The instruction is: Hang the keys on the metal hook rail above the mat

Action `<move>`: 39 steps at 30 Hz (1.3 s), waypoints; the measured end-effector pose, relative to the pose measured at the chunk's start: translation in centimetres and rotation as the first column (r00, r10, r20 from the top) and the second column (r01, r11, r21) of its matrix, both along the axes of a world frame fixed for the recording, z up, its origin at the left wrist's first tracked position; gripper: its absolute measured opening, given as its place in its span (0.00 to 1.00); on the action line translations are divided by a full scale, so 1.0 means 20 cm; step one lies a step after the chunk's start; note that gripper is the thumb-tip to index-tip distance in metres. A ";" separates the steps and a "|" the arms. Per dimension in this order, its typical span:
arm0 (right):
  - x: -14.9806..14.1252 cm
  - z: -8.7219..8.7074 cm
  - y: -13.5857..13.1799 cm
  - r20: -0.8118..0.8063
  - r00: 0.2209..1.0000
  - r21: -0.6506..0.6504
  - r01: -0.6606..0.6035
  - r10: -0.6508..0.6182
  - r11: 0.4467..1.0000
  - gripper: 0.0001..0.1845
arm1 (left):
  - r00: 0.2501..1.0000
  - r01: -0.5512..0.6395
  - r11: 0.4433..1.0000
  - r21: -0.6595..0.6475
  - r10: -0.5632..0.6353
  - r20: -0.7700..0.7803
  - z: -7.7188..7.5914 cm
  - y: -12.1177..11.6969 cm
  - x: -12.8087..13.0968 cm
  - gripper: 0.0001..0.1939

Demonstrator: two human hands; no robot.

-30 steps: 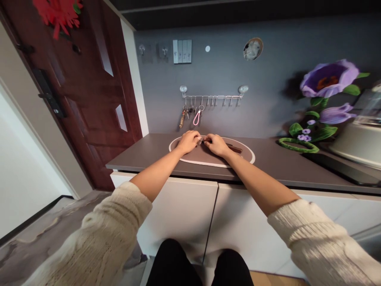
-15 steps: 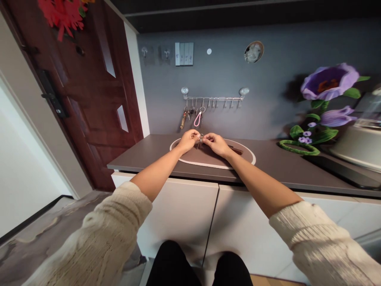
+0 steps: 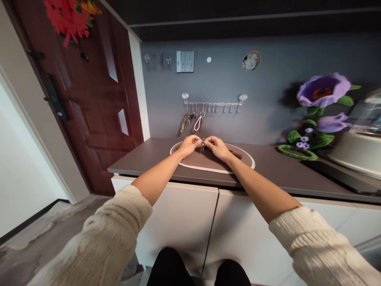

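Note:
Between my two hands hangs a key ring (image 3: 203,147) with small metal keys on it, just above an oval brown mat (image 3: 195,162) with a white rim. My left hand (image 3: 190,145) pinches the ring from the left, thumb and fingers together. On the other side my right hand (image 3: 216,147) grips it in the same way. The fingers partly cover the ring. A dark brown strip-shaped thing (image 3: 237,155) lies on the mat, half hidden behind my right hand.
On the wall, a clear hook rail (image 3: 214,104) carries several keys and a pink loop keychain (image 3: 197,123). A purple flower lamp (image 3: 323,93) and a pale domed appliance (image 3: 357,145) stand at the right of the counter (image 3: 268,167). A dark red door (image 3: 95,107) is at the left.
The key ring has come up between my hands, and its keys now hang visibly below my fingers. The camera view has tilted slightly upward.

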State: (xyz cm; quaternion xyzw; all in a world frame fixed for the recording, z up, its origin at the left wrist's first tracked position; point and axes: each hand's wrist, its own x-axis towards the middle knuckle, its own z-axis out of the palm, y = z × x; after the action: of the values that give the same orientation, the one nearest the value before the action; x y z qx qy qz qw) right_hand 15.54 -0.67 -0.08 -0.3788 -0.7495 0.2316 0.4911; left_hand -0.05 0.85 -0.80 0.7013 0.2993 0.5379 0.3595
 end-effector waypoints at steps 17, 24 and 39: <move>0.03 0.04 0.02 -0.142 0.987 -0.056 0.067 -0.075 0.996 0.11 | 0.737 -0.338 0.858 0.387 0.497 -0.457 0.00 -0.03 0.01 0.12; 0.03 0.17 0.07 -0.196 0.967 -0.107 0.142 -0.161 0.984 0.08 | 0.722 -0.354 0.862 0.363 0.498 -0.479 0.00 -0.04 0.02 0.13; -0.05 0.51 0.37 -0.374 0.873 -0.228 0.242 -0.315 0.943 0.02 | 0.718 -0.365 0.891 0.271 0.454 -0.527 -0.01 -0.02 0.04 0.13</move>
State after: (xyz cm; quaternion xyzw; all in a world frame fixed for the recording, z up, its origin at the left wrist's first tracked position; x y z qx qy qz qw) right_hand 14.53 6.67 10.05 -0.4681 -0.5457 0.2959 0.6289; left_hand 0.69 0.47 -0.94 0.7712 0.5011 0.3862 0.0704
